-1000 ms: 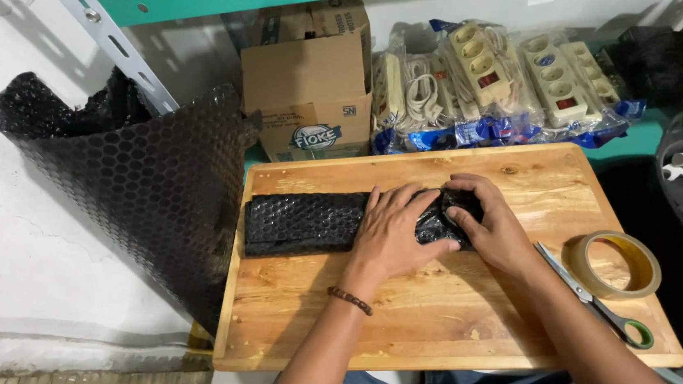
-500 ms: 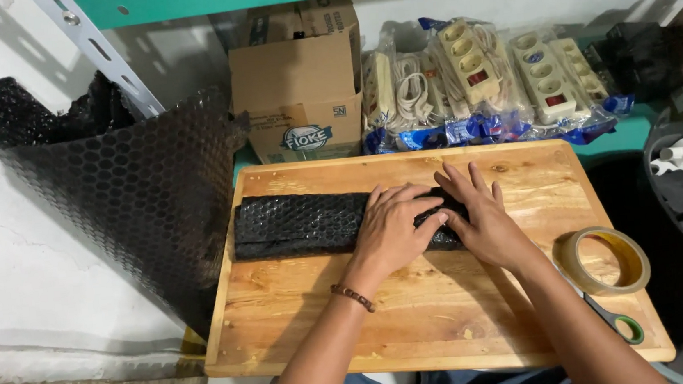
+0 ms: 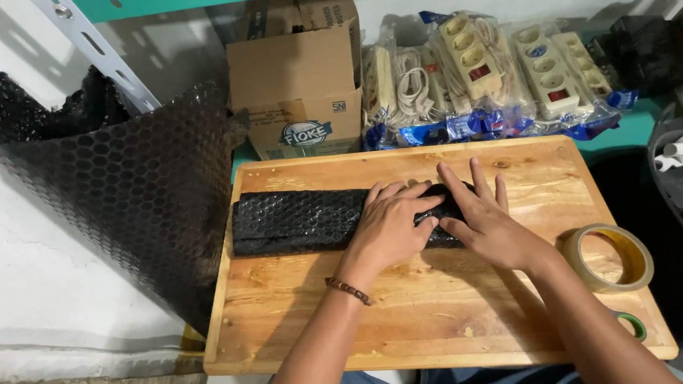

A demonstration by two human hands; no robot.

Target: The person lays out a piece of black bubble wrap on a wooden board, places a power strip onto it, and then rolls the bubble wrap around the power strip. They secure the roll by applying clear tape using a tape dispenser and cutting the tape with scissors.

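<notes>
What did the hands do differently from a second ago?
The right hand let go of the end of the black bubble-wrapped bundle and opened, its fingers now flat on top. The left hand kept pressing the bundle. The bundle, tape roll and wooden board stayed put.

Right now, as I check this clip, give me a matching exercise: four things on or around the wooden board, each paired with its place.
Things:
1. black bubble-wrapped bundle
2. tape roll
3. cardboard box
4. big black bubble wrap roll

Places:
A. on the board's right edge
B. standing left of the wooden board
C. under the left hand and right hand
D. behind the board, under the shelf

Pairs: 1-C, 2-A, 3-D, 4-B
</notes>
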